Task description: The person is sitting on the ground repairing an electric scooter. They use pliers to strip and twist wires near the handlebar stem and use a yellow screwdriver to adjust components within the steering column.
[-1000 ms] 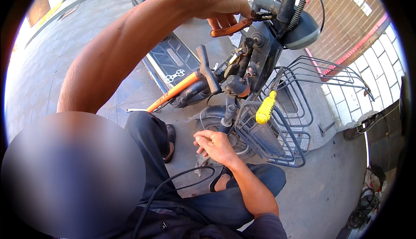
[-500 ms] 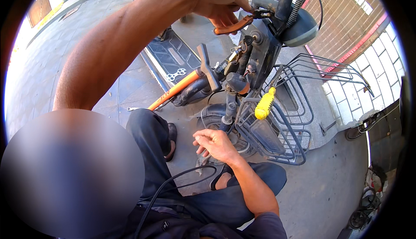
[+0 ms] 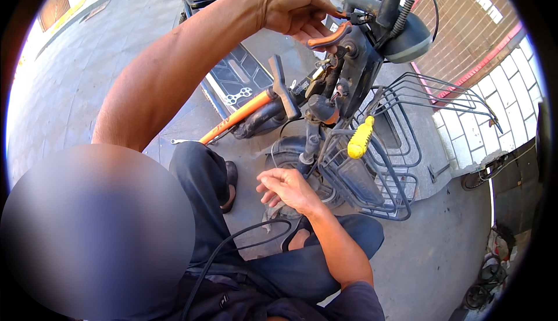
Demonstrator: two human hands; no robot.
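My left hand is raised at the top, closed on pliers with orange handles. Their dark jaws reach the handlebar stem area of a dark electric scooter. Lower down, my right hand hangs in front of the scooter's front wheel, fingers loosely bent and apart, holding nothing. A yellow ridged handle, like a screwdriver's, stands in the black wire basket. Left of the steering column leans an orange tube with a black T-shaped end.
A silver wrench with several openings lies on the scooter's footboard. A spanner is beside my knee. A black cable loops over my lap. At right stands a white brick wall, with piled parts below it.
My left hand and the pliers appear slightly farther right and lower, with the handles tilted a little differently. My right hand has barely moved.
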